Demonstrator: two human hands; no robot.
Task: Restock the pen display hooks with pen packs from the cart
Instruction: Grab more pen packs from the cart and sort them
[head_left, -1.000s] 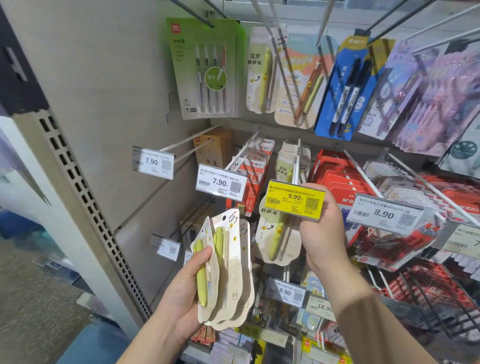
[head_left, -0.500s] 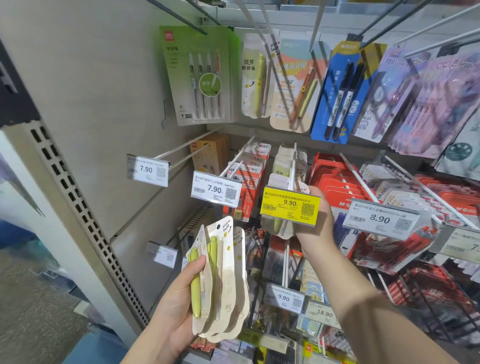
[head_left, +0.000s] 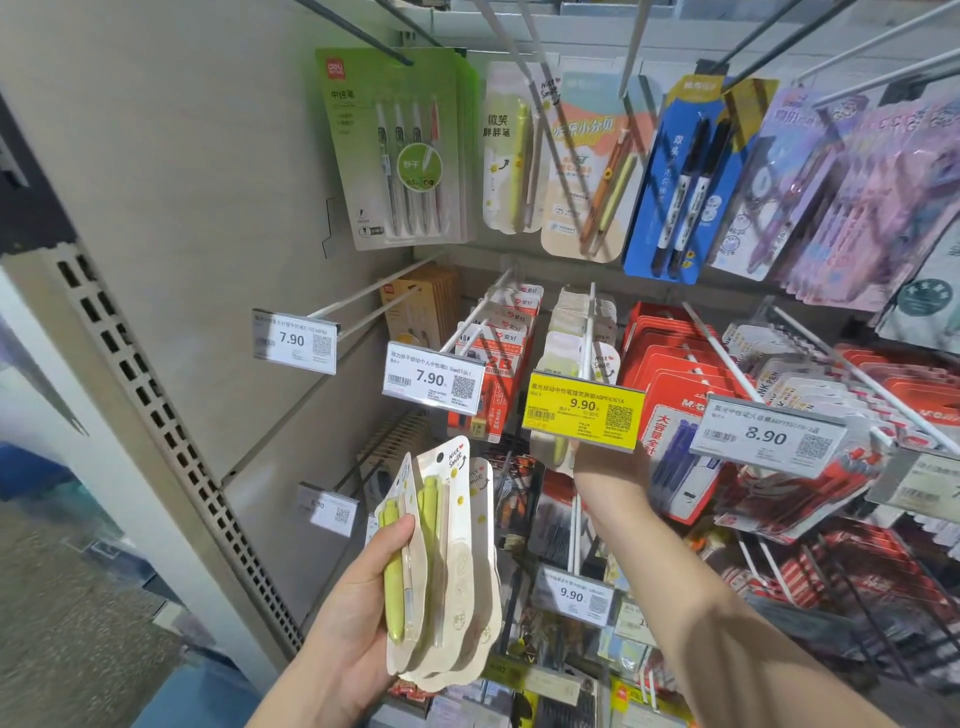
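Note:
My left hand (head_left: 358, 613) grips a fan of cream pen packs (head_left: 447, 566) with green pens, held low in front of the shelf. My right hand (head_left: 613, 460) reaches up behind the yellow 9.90 price tag (head_left: 582, 410), which hides its fingers. Just above that tag, a matching cream pen pack (head_left: 571, 356) sits on the white display hook (head_left: 589, 332), with more such packs behind it. Its green pen (head_left: 558, 449) shows below the tag, beside my right hand.
Neighbouring hooks carry red pen packs (head_left: 675, 384) on the right and red-white packs (head_left: 506, 343) on the left. A nearly bare hook with a 7.90 tag (head_left: 293, 340) juts out at left. Green, blue and purple packs hang above. The perforated shelf upright (head_left: 156, 410) stands at left.
My right hand has risen with the pen pack and gone behind the yellow tag; the pack now sits on the hook. The left hand has stayed put with its fan of packs.

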